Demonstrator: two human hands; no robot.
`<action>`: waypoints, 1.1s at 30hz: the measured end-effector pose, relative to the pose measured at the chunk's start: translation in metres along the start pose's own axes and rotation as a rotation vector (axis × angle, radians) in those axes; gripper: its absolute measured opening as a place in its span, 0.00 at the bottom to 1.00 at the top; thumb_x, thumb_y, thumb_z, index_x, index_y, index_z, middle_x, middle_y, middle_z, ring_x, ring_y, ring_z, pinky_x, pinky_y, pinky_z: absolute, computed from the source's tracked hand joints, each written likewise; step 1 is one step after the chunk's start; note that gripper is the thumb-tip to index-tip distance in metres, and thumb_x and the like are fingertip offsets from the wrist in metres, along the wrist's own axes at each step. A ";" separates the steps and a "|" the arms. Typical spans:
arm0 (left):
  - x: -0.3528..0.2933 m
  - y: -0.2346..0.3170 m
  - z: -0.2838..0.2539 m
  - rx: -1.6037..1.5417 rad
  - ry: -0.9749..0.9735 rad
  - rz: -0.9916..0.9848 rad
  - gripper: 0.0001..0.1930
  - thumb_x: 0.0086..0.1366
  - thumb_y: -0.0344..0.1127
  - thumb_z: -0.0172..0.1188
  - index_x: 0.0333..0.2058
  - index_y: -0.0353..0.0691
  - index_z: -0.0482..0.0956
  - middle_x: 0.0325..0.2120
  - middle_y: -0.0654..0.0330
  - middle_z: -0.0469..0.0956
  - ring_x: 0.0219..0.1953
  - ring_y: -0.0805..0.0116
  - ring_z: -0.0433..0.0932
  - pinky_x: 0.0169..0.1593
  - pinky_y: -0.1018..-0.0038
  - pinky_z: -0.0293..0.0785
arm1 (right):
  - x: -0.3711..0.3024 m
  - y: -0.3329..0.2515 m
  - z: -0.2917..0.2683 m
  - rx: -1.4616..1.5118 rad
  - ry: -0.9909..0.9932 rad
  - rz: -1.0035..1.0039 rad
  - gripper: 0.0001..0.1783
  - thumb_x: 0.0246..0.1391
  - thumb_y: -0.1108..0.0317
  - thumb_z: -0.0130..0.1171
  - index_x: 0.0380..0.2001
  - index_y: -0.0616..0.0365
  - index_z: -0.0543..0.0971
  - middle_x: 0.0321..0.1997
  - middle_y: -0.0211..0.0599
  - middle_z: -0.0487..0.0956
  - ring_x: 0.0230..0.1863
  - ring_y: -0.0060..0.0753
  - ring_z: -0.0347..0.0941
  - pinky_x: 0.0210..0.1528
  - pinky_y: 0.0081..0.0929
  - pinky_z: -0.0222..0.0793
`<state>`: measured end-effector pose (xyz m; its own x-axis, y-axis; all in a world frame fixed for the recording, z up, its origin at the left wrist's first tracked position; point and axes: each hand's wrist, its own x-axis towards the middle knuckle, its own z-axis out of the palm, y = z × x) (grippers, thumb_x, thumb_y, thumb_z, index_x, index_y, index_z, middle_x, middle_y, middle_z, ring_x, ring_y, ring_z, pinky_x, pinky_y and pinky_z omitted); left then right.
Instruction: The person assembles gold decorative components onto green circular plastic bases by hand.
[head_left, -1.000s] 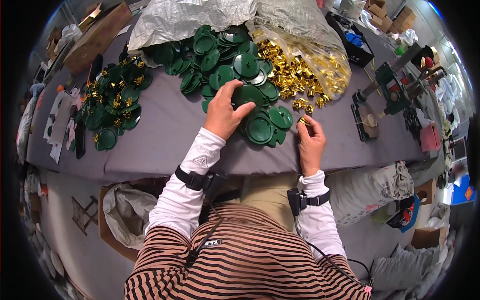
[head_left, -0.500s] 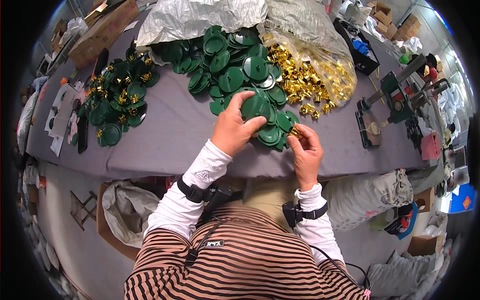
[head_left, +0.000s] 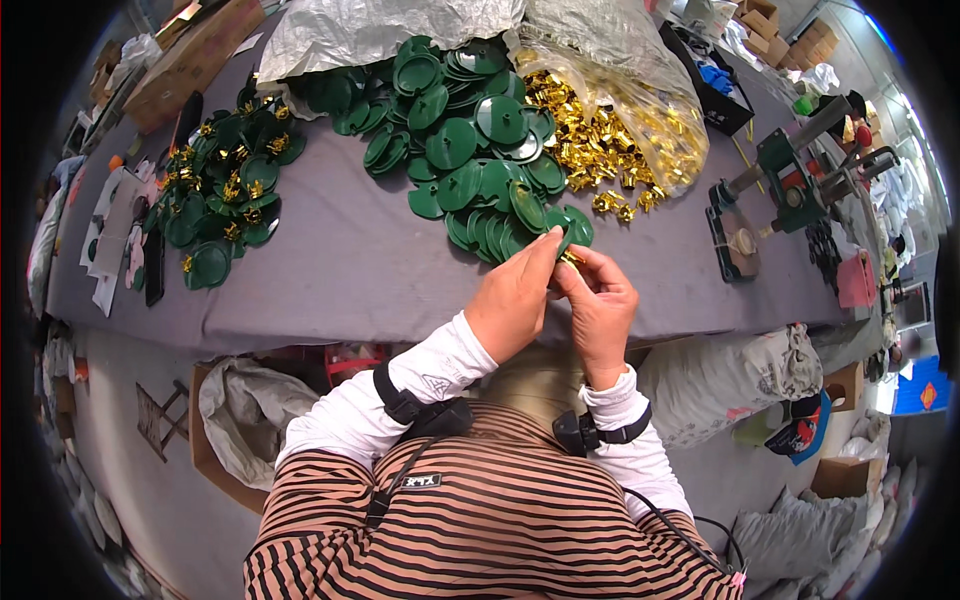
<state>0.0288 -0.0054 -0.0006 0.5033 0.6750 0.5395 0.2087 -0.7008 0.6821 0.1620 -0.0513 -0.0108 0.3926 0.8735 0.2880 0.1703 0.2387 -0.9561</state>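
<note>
My left hand [head_left: 513, 300] is closed on a round green plastic disc [head_left: 564, 243], tilted on edge and mostly hidden by my fingers. Pressed up close to it, my right hand [head_left: 600, 305] pinches a small shiny gold clip [head_left: 572, 257] against the disc; whether the two are joined I cannot tell. Just beyond my fingers lies a large heap of loose green discs [head_left: 453, 143]. To its right spreads a pile of gold clips [head_left: 590, 140], partly inside a clear plastic bag [head_left: 672, 150]. On the left sits another heap of discs with gold clips on them [head_left: 210, 255].
A green hand press [head_left: 785, 185] stands at the table's right. Behind it is a black bin [head_left: 712, 95] with blue items. White woven sacks [head_left: 390, 35] lie at the back. A dark phone-like object [head_left: 154, 268] and papers [head_left: 110, 240] lie at the left edge.
My left hand has come right and toward me, turning its disc on edge to meet the clip. My right hand has shifted slightly left, so both hands now touch or nearly touch.
</note>
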 end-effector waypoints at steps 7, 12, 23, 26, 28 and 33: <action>-0.008 -0.026 -0.025 -0.007 0.012 -0.002 0.25 0.58 0.17 0.49 0.55 0.40 0.69 0.39 0.45 0.78 0.40 0.47 0.80 0.42 0.65 0.76 | 0.010 -0.001 0.000 0.283 -0.240 0.407 0.16 0.53 0.72 0.66 0.46 0.63 0.77 0.38 0.33 0.82 0.36 0.24 0.78 0.33 0.20 0.76; 0.015 -0.080 -0.148 0.459 0.324 -0.186 0.23 0.56 0.17 0.47 0.50 0.42 0.70 0.38 0.45 0.78 0.38 0.42 0.79 0.38 0.59 0.75 | 0.082 0.052 -0.074 -0.664 0.180 -0.102 0.19 0.46 0.65 0.69 0.41 0.60 0.78 0.35 0.37 0.80 0.33 0.33 0.75 0.36 0.30 0.71; 0.050 -0.079 -0.131 0.543 0.025 0.271 0.23 0.52 0.18 0.55 0.48 0.41 0.76 0.47 0.54 0.78 0.54 0.54 0.74 0.60 0.63 0.67 | 0.108 0.110 -0.078 -0.508 0.257 -0.072 0.16 0.47 0.69 0.68 0.41 0.56 0.81 0.33 0.36 0.82 0.32 0.31 0.79 0.37 0.27 0.74; 0.060 -0.068 -0.060 0.643 -0.288 0.404 0.17 0.55 0.24 0.56 0.44 0.46 0.78 0.56 0.60 0.72 0.63 0.56 0.64 0.62 0.59 0.63 | 0.105 0.112 -0.083 -0.288 0.278 -0.051 0.16 0.47 0.71 0.68 0.41 0.60 0.80 0.33 0.33 0.83 0.33 0.22 0.77 0.37 0.23 0.73; 0.068 -0.087 -0.044 0.674 -0.384 0.404 0.15 0.55 0.27 0.59 0.43 0.45 0.78 0.53 0.61 0.75 0.62 0.57 0.66 0.63 0.57 0.61 | 0.098 0.097 -0.080 -0.267 0.249 -0.003 0.15 0.48 0.73 0.67 0.41 0.63 0.80 0.34 0.29 0.82 0.34 0.17 0.75 0.38 0.19 0.72; 0.068 -0.068 -0.047 0.285 -0.278 -0.036 0.09 0.60 0.28 0.61 0.40 0.41 0.77 0.42 0.59 0.80 0.46 0.64 0.76 0.52 0.68 0.70 | 0.056 0.049 -0.064 0.003 0.178 0.026 0.11 0.52 0.76 0.65 0.40 0.62 0.81 0.38 0.28 0.81 0.37 0.17 0.75 0.41 0.16 0.71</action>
<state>0.0089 0.0992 0.0126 0.6908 0.6399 0.3368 0.4352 -0.7398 0.5131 0.2499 -0.0175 -0.0382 0.5510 0.7904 0.2677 0.1549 0.2184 -0.9635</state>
